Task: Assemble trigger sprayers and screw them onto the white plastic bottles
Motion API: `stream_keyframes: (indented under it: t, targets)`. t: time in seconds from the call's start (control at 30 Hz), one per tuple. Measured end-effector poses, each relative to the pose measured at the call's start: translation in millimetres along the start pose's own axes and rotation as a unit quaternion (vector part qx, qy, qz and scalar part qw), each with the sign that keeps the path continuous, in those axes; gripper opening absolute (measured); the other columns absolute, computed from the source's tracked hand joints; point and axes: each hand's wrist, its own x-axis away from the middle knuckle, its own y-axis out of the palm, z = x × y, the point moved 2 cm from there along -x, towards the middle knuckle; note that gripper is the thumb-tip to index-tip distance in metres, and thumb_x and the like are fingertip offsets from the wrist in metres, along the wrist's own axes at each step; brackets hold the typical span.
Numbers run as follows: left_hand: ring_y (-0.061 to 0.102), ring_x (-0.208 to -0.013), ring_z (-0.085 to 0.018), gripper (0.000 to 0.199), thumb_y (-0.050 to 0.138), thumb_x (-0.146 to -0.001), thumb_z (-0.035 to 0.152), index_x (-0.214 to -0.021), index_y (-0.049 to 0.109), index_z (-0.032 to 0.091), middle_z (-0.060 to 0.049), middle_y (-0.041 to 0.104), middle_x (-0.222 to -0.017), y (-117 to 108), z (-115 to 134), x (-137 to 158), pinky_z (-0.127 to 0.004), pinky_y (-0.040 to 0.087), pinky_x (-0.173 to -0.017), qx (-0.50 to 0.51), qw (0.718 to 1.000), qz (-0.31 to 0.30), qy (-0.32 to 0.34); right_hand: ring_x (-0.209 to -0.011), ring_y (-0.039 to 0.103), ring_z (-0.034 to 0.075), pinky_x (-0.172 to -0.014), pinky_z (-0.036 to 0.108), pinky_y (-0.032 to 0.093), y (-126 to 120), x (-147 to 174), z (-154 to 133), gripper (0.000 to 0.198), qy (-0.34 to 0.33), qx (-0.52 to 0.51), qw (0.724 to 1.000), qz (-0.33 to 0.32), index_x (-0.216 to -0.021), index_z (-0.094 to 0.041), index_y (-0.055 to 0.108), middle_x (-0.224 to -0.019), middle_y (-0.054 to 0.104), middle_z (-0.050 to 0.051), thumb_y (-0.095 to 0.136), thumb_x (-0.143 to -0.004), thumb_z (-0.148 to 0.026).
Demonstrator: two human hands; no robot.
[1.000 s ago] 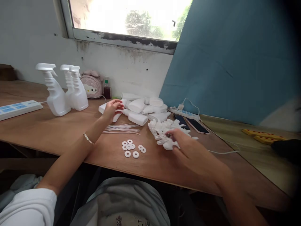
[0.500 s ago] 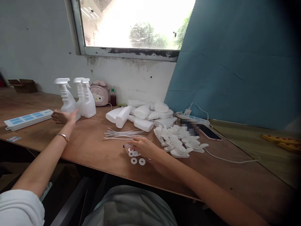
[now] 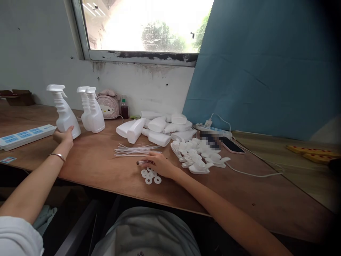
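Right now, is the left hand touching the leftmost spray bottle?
Touching: head view shows the left hand clasping the leftmost spray bottle, thumb on its lower body.

The white plastic spray bottle point(image 3: 64, 115) stands upright on the counter point(image 3: 101, 167), its trigger head fitted and the lever on the right of the view; the left hand point(image 3: 64, 135) touches its lower body. Flat white ring washers point(image 3: 152, 175) lie in a loose, partly overlapping cluster near the counter's front edge. A slim, dark-ended stick point(image 3: 141, 162) lies roughly level in the right hand's point(image 3: 159, 163) fingers, just above them.
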Motion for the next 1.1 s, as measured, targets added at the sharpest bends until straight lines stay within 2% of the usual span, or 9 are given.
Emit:
stream_keyframes:
  t: [0.1,0.2,0.33,0.53,0.6,0.7,0.83,0.93,1.1]
  targets:
    - [0.046,-0.105,-0.027,0.043,0.064,-0.066,0.04,-0.096,0.043,0.018,-0.006,0.054,-0.115,-6.2,8.5,-4.2,-0.048,0.034,-0.092,0.001,0.993,0.114,-0.01,-0.078,0.056,0.014,-0.074,0.027,0.046,-1.2,-0.4,6.4,0.027,0.023,0.002,1.0,0.016,-0.108,-0.016,0.059,-0.094,0.055,0.007,0.045,-0.086,-0.01]
    - [0.051,-0.101,-0.021,0.048,0.07,-0.062,0.034,-0.102,0.048,0.017,0.001,0.057,-0.113,-1.3,38.9,-4.7,-0.037,0.039,-0.092,0.057,0.981,0.161,0.091,-0.084,0.054,0.018,-0.078,0.033,0.046,3.0,-0.7,11.4,0.033,0.033,0.008,0.999,0.018,-0.107,-0.01,0.057,-0.094,0.053,0.01,0.041,-0.08,-0.002]
    - [0.053,-0.085,-0.015,0.048,0.072,-0.063,0.039,-0.097,0.056,0.01,-0.001,0.06,-0.095,25.5,95.9,30.6,-0.029,0.043,-0.079,0.104,0.974,0.09,0.18,-0.094,0.051,0.023,-0.085,0.042,0.043,11.4,0.1,13.5,0.038,0.04,0.002,0.999,0.033,-0.109,-0.01,0.055,-0.097,0.054,0.013,0.038,-0.077,0.001]
    - [0.055,-0.075,-0.018,0.042,0.068,-0.065,0.047,-0.09,0.06,0.014,-0.004,0.06,-0.082,74.5,162.1,138.4,-0.03,0.042,-0.072,0.065,0.933,-0.095,0.34,-0.108,0.048,0.023,-0.093,0.043,0.04,-11.2,-4.2,13.5,0.054,0.087,-0.06,0.982,0.156,-0.133,-0.012,0.025,-0.118,0.047,0.017,0.046,-0.085,-0.022]
    - [0.057,-0.084,-0.021,0.037,0.064,-0.07,0.041,-0.099,0.061,0.018,-0.006,0.061,-0.09,84.5,170.9,165.3,-0.033,0.041,-0.078,0.044,0.893,-0.135,0.428,-0.112,0.047,0.021,-0.093,0.039,0.042,-32.4,-6.5,14.0,0.063,0.105,-0.188,0.937,0.275,-0.133,-0.016,0.021,-0.123,0.044,0.015,0.053,-0.082,-0.033]
    - [0.056,-0.097,-0.025,0.032,0.057,-0.076,0.033,-0.106,0.06,0.022,-0.009,0.063,-0.099,92.6,172.0,189.7,-0.038,0.035,-0.088,0.042,0.838,-0.171,0.517,-0.111,0.05,0.02,-0.092,0.037,0.044,-63.4,-5.2,15.7,0.057,0.103,-0.44,0.776,0.44,-0.117,-0.022,0.04,-0.118,0.052,0.008,0.061,-0.071,-0.048]
    - [0.054,-0.108,-0.025,0.03,0.05,-0.081,0.028,-0.11,0.06,0.026,-0.01,0.063,-0.108,97.7,162.2,203.5,-0.041,0.029,-0.096,0.054,0.797,-0.275,0.535,-0.11,0.053,0.022,-0.085,0.042,0.049,-86.7,3.2,17.6,0.045,0.144,-0.62,0.616,0.463,-0.099,-0.021,0.051,-0.116,0.054,0.007,0.05,-0.074,-0.058]
    - [0.05,-0.115,-0.024,0.029,0.049,-0.081,0.028,-0.109,0.059,0.028,-0.008,0.061,-0.116,99.6,154.8,204.3,-0.042,0.024,-0.102,0.05,0.78,-0.326,0.531,-0.106,0.056,0.022,-0.084,0.042,0.049,-96.1,11.9,19.7,0.037,0.157,-0.646,0.569,0.484,-0.089,-0.021,0.051,-0.11,0.057,0.006,0.049,-0.075,-0.055]
    - [0.044,-0.122,-0.024,0.03,0.055,-0.078,0.035,-0.105,0.059,0.024,-0.009,0.056,-0.123,101.6,147.5,195.2,-0.045,0.024,-0.104,0.058,0.793,-0.293,0.531,-0.099,0.061,0.024,-0.083,0.045,0.049,-104.5,18.6,20.8,0.027,0.148,-0.629,0.573,0.504,-0.081,-0.021,0.05,-0.098,0.061,0.005,0.052,-0.074,-0.048]
